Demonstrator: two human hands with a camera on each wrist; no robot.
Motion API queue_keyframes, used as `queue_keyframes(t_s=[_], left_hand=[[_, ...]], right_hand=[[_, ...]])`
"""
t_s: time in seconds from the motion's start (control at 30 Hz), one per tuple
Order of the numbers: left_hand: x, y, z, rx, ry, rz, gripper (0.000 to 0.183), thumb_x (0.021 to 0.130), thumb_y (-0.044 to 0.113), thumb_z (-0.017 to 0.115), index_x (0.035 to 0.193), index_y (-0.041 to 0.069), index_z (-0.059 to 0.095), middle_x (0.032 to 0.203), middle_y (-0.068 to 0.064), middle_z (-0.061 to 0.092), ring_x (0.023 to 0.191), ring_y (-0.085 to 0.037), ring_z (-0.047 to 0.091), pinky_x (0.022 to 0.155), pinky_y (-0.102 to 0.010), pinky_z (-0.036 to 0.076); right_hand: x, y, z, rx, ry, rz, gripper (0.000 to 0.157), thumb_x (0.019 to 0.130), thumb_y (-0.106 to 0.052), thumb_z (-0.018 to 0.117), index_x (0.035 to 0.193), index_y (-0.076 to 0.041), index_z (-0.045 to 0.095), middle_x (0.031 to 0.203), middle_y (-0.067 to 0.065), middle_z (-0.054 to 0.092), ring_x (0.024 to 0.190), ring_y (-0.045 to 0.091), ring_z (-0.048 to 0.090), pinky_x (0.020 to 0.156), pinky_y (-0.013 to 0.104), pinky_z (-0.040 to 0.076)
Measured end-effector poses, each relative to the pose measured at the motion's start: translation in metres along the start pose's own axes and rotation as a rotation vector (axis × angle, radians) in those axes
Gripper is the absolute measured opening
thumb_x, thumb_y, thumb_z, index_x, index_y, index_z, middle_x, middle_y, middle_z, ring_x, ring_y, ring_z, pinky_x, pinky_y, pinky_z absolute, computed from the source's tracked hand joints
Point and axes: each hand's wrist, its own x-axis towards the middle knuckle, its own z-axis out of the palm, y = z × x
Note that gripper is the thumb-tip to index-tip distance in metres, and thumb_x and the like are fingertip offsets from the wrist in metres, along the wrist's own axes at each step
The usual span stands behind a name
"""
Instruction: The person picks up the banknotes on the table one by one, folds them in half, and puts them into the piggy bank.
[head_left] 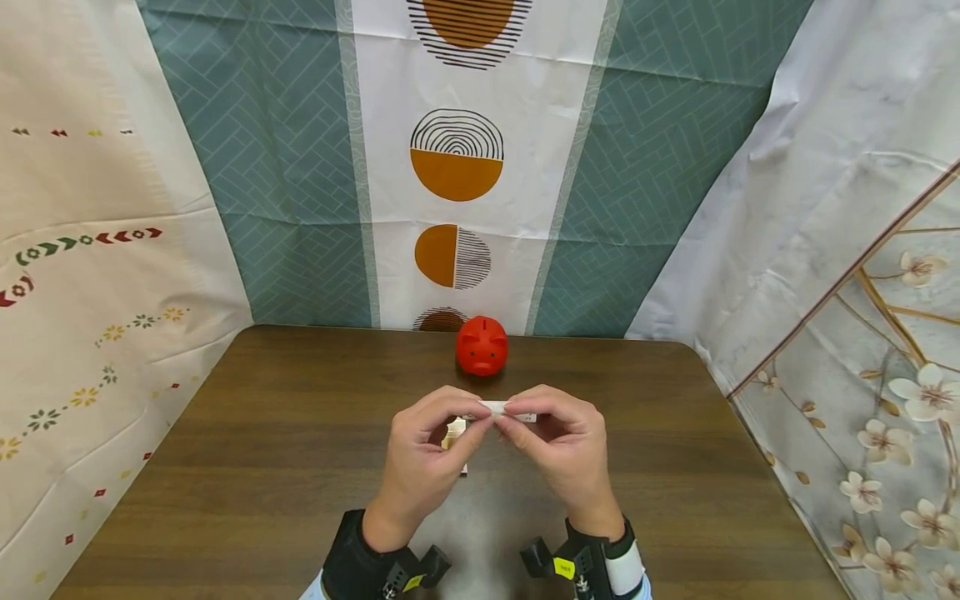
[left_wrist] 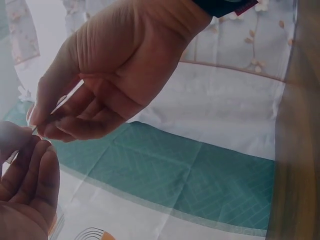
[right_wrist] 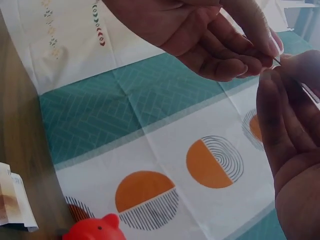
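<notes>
Both hands meet over the middle of the table, thumbs and fingertips together on a thin white strip (head_left: 495, 407). My left hand (head_left: 427, 462) pinches its left part between thumb and fingers. My right hand (head_left: 562, 446) pinches it from the other side, and a white end shows past the fingers. In the right wrist view the strip appears edge-on as a narrow line at the fingertips. Much of it is hidden by the fingers; I cannot tell its exact kind. A small pale printed box (right_wrist: 15, 197) stands on the table, partly behind my left hand in the head view.
A red piggy bank (head_left: 482, 346) stands near the back edge of the brown wooden table (head_left: 262, 467). Behind the table hangs a green and white patterned curtain (head_left: 637, 167). Patterned cloths flank it left and right.
</notes>
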Motion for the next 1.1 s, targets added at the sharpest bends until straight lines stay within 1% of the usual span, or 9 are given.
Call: queue_keyframes(t_s=[0.17, 0.33, 0.47, 0.57, 0.7, 0.8, 0.93, 1.07, 1.1], left_hand=[[-0.0006, 0.0003, 0.0011, 0.012, 0.026, 0.009, 0.018, 0.086, -0.010, 0.074, 0.101, 0.000, 0.073, 0.093, -0.015, 0.072, 0.086, -0.025, 0.070, 0.082, -0.027, 0.061], [-0.0007, 0.0014, 0.0016, 0.049, 0.055, 0.022, 0.023, 0.083, -0.014, 0.075, 0.100, 0.001, 0.074, 0.092, -0.014, 0.073, 0.085, -0.023, 0.070, 0.080, -0.026, 0.061], [0.0001, 0.0018, 0.0008, 0.086, 0.065, 0.042, 0.022, 0.084, -0.012, 0.075, 0.102, 0.001, 0.076, 0.093, -0.013, 0.074, 0.086, -0.021, 0.070, 0.077, -0.024, 0.061], [0.0006, 0.0018, -0.0006, 0.100, 0.074, 0.046, 0.020, 0.085, -0.011, 0.075, 0.101, 0.000, 0.076, 0.092, -0.014, 0.074, 0.085, -0.020, 0.069, 0.074, -0.022, 0.060], [0.0002, 0.0021, -0.0018, 0.110, 0.087, 0.019, 0.019, 0.084, -0.010, 0.076, 0.100, 0.000, 0.077, 0.090, -0.013, 0.074, 0.082, -0.016, 0.069, 0.069, -0.019, 0.058], [-0.0004, 0.0024, -0.0020, 0.113, 0.094, -0.006, 0.019, 0.084, -0.009, 0.078, 0.101, 0.000, 0.077, 0.091, -0.013, 0.075, 0.081, -0.015, 0.069, 0.072, -0.020, 0.060], [-0.0011, 0.0026, -0.0025, 0.118, 0.113, -0.016, 0.025, 0.082, -0.012, 0.078, 0.105, -0.002, 0.076, 0.093, -0.016, 0.075, 0.081, -0.015, 0.069, 0.079, -0.023, 0.061], [-0.0017, 0.0037, -0.0043, 0.160, 0.144, -0.033, 0.033, 0.080, -0.013, 0.079, 0.111, -0.003, 0.074, 0.096, -0.019, 0.075, 0.076, -0.015, 0.066, 0.078, -0.023, 0.061], [-0.0019, 0.0040, -0.0048, 0.174, 0.149, -0.042, 0.034, 0.080, -0.012, 0.079, 0.112, -0.001, 0.074, 0.096, -0.018, 0.075, 0.075, -0.014, 0.066, 0.075, -0.022, 0.061]], right_hand=[[0.0004, 0.0008, 0.0015, -0.048, 0.010, -0.032, 0.031, 0.078, 0.022, 0.074, 0.102, 0.002, 0.075, 0.096, 0.011, 0.076, 0.083, 0.020, 0.072, 0.072, 0.029, 0.062], [0.0000, 0.0013, 0.0032, -0.079, 0.037, -0.018, 0.031, 0.077, 0.022, 0.075, 0.101, 0.003, 0.074, 0.093, 0.011, 0.076, 0.079, 0.017, 0.071, 0.068, 0.026, 0.061], [-0.0006, 0.0015, 0.0016, -0.080, 0.072, -0.011, 0.034, 0.076, 0.024, 0.074, 0.103, 0.004, 0.074, 0.092, 0.008, 0.076, 0.073, 0.014, 0.069, 0.062, 0.024, 0.059], [-0.0018, 0.0014, 0.0000, -0.073, 0.087, -0.002, 0.035, 0.076, 0.025, 0.072, 0.104, 0.005, 0.072, 0.092, 0.005, 0.076, 0.069, 0.013, 0.069, 0.060, 0.024, 0.059], [-0.0036, 0.0011, -0.0008, -0.074, 0.079, 0.020, 0.033, 0.078, 0.025, 0.071, 0.105, 0.007, 0.070, 0.092, 0.005, 0.074, 0.069, 0.014, 0.070, 0.062, 0.026, 0.061], [-0.0050, 0.0002, -0.0008, -0.096, 0.091, 0.045, 0.033, 0.078, 0.024, 0.071, 0.107, 0.008, 0.069, 0.091, 0.003, 0.075, 0.069, 0.014, 0.070, 0.062, 0.028, 0.061], [-0.0065, -0.0016, -0.0018, -0.116, 0.125, 0.079, 0.037, 0.079, 0.022, 0.072, 0.112, 0.006, 0.068, 0.090, 0.000, 0.077, 0.070, 0.014, 0.073, 0.062, 0.031, 0.062], [-0.0059, -0.0024, -0.0043, -0.090, 0.139, 0.083, 0.036, 0.080, 0.022, 0.071, 0.112, 0.007, 0.067, 0.088, 0.000, 0.077, 0.069, 0.015, 0.073, 0.062, 0.031, 0.062], [-0.0058, -0.0025, -0.0048, -0.084, 0.139, 0.081, 0.035, 0.080, 0.023, 0.071, 0.112, 0.008, 0.067, 0.087, 0.001, 0.077, 0.068, 0.015, 0.073, 0.062, 0.031, 0.062]])
